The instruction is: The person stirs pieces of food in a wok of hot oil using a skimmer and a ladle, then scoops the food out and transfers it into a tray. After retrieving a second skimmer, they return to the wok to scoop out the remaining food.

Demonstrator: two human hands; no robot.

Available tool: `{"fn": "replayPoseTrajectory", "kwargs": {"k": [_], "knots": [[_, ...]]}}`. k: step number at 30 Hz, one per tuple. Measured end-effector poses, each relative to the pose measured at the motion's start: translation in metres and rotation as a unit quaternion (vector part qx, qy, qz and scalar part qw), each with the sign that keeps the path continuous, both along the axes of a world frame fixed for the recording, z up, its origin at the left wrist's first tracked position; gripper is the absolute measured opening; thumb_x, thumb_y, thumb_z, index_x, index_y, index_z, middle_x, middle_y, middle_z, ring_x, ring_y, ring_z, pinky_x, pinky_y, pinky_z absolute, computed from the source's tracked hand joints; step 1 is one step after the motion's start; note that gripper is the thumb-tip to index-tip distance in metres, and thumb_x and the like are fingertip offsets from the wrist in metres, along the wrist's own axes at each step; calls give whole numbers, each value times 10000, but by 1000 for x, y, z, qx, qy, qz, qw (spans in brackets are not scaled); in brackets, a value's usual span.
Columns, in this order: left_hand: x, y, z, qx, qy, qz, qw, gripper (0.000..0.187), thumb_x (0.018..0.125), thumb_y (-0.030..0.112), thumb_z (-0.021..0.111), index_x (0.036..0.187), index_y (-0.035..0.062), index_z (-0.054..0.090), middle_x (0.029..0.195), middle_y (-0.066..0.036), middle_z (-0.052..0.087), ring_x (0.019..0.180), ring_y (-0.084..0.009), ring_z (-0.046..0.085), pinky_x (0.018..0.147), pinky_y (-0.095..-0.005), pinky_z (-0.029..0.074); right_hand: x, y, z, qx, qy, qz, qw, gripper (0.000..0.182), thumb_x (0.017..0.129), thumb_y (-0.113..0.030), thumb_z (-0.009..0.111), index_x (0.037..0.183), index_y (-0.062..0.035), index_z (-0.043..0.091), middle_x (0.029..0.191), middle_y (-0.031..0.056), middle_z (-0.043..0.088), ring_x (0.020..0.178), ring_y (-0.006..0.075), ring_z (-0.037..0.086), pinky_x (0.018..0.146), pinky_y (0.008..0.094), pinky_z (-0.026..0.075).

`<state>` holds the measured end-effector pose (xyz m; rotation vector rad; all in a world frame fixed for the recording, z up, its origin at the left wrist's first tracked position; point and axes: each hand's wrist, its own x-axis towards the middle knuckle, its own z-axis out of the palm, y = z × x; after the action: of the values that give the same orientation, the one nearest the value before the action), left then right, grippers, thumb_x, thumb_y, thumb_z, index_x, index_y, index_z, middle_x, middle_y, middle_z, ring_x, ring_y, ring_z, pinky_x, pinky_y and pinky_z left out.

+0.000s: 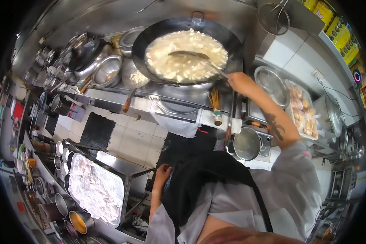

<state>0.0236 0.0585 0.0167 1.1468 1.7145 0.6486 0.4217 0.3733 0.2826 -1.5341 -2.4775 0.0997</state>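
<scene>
My right hand (238, 83) is wrapped round the handle of a long metal ladle (188, 53), whose dark bowl lies over the food in a big black wok (140, 57). Pale chunks in cloudy, whitish liquid (166, 71) fill much of the wok. Low by my side, next to the black apron (195, 179), hangs my left hand (162, 174). It appears to hold nothing, with its fingers loosely extended and partly out of clear view.
Metal bowls (107, 71) and a strainer (135, 75) stand left of the wok. A bamboo brush (216, 106) lies at the stove's front edge. To the right are a pot (247, 144) and bagged food (301, 107). A tray of white-coated pieces (120, 191) sits lower left.
</scene>
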Motion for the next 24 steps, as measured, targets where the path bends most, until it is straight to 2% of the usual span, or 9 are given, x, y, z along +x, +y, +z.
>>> {"fn": "replayPoseTrajectory", "kwargs": {"k": [3, 7, 9, 12, 13, 17, 19, 22, 24], "knots": [[-5, -9, 3, 53, 70, -13, 996, 363, 790, 252, 657, 1014, -32, 614, 827, -198, 662, 783, -310, 656, 719, -376, 505, 25, 1, 29, -83, 99, -56, 990, 279, 892, -180, 519, 1127, -48, 593, 667, 129, 613, 535, 266, 589, 492, 372, 480], [-16, -19, -12, 3, 96, -8, 995, 364, 776, 244, 650, 1017, -26, 615, 851, -221, 656, 810, -349, 649, 738, -399, 502, 60, 19, 59, -155, 174, -167, 958, 278, 934, -217, 472, 1154, -78, 569, 585, 37, 541, 364, 121, 458, 333, 280, 382], [-18, -18, -19, 19, 165, -30, 986, 368, 768, 245, 648, 1018, -23, 616, 870, -231, 652, 825, -354, 646, 745, -402, 501, 76, 45, 61, -184, 185, -213, 942, 263, 933, -221, 464, 1129, -74, 561, 574, 37, 533, 350, 114, 444, 318, 276, 368], [-20, -14, -26, 40, 162, -55, 984, 321, 804, 206, 628, 1028, -24, 614, 872, -196, 662, 805, -261, 654, 723, -354, 502, 93, 66, 55, -201, 229, -259, 917, 221, 925, -214, 462, 1036, -54, 566, 575, 28, 537, 361, 100, 455, 309, 261, 366], [-17, -10, -12, 45, 96, -42, 993, 289, 819, 184, 614, 1021, -23, 615, 872, -169, 663, 811, -220, 642, 722, -327, 495, 98, 68, 52, -218, 257, -268, 903, 218, 923, -212, 465, 1027, -49, 566, 575, 27, 536, 365, 97, 458, 309, 257, 365], [-9, 24, 145, 78, -160, 21, 984, 155, 873, 98, 563, 961, -17, 618, 937, -58, 642, 845, -86, 570, 734, -210, 443, 107, 62, 50, -290, 291, -306, 859, 208, 920, -211, 473, 990, -37, 564, 579, 16, 530, 376, 87, 456, 304, 241, 353], [-7, 29, 230, 194, -221, 95, 951, 156, 872, 128, 573, 934, -8, 622, 1027, -77, 610, 903, -125, 562, 789, -222, 425, 113, 46, 53, -362, 375, -297, 800, 207, 928, -208, 475, 1010, -36, 557, 579, 2, 515, 372, 71, 424, 303, 222, 336], [-26, 24, 307, 484, -192, 58, 852, 445, 885, 447, 503, 945, 25, 630, 1291, -224, 433, 1178, -353, 438, 907, -430, 407, 126, 46, 46, -454, 436, -290, 721, 212, 945, -203, 467, 1059, -41, 543, 578, -19, 481, 374, 48, 370, 305, 198, 307], [-38, 14, 358, 593, -168, 14, 788, 534, 882, 544, 461, 1012, 53, 626, 1329, -266, 384, 1210, -382, 400, 931, -465, 386, 125, 57, 26, -505, 464, -272, 675, 218, 957, -200, 453, 1088, -44, 531, 576, -31, 455, 380, 38, 341, 309, 189, 289]]}}
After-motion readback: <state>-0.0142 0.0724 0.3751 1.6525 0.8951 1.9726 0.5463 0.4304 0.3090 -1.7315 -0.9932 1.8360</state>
